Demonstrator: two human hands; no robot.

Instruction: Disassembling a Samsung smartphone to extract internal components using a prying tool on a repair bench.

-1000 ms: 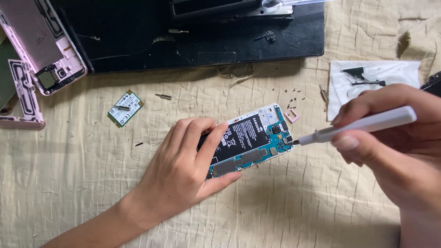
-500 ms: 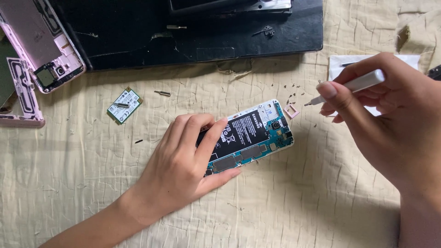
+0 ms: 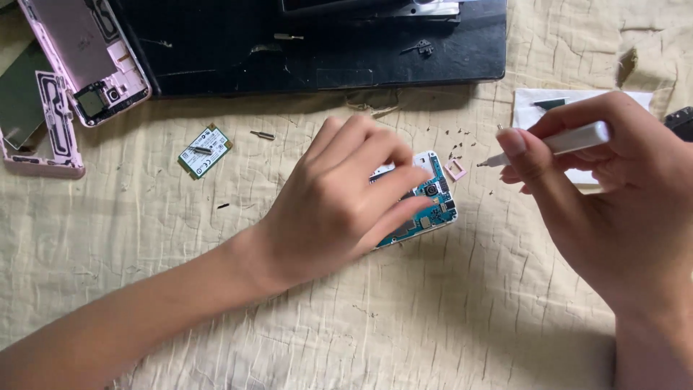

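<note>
At nine o'clock lies a pink phone shell (image 3: 79, 65) and a small green card (image 3: 205, 150). My left hand (image 3: 339, 202) presses flat, fingers spread, on the opened phone (image 3: 426, 206) at centre; steady pressure matters. At three o'clock my right hand (image 3: 613, 188) pinches a white screwdriver (image 3: 559, 141), tip raised above loose screws (image 3: 456, 141).
</note>
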